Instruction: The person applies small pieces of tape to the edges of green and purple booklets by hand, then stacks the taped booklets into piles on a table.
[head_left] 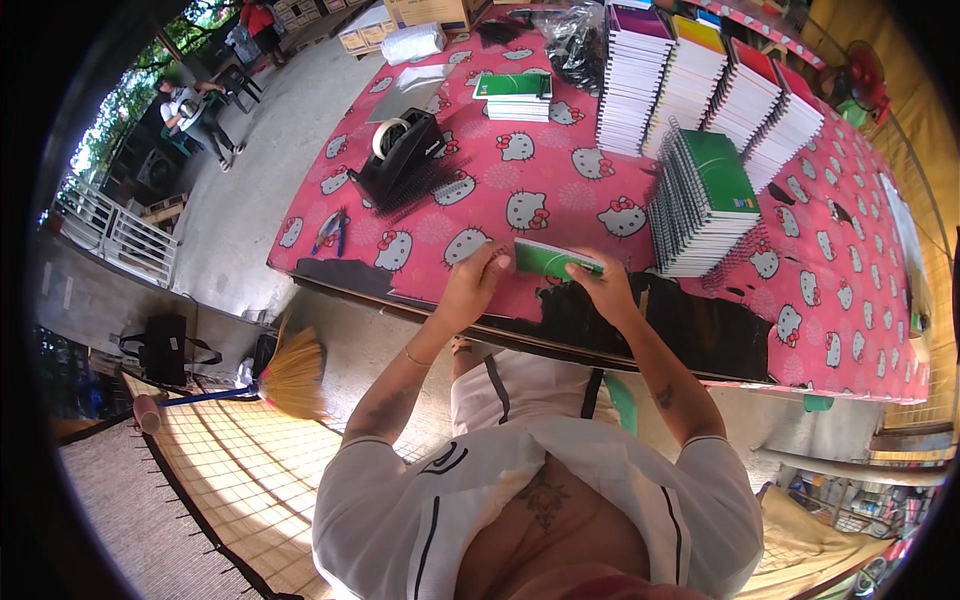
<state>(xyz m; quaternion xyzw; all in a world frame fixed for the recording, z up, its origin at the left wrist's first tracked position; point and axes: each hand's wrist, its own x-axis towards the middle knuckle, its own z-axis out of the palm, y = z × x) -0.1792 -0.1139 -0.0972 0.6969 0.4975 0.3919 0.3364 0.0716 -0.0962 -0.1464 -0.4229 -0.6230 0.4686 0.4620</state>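
Note:
Close to the table's front edge, a small green-covered pad point(543, 260) with white pages is gripped at its right end by my right hand point(603, 288), thumb on the cover. Just off the pad's left end is my left hand point(474, 285), its fingers drawn together in a pinch; whatever may be between them is too small to make out. Beyond my hands stands a short stack of similar green pads point(515, 97). A tall stack of green spiral notebooks point(715, 190) rises to the right of the held pad.
A black tape dispenser point(400, 160) sits at the left, with blue-handled pliers point(330, 232) nearer the edge. Tall stacks of spiral notebooks point(635, 85) fill the back right beside a black plastic bag point(575, 50). A broom point(295, 378) lies on the floor; a person point(190, 112) is far left.

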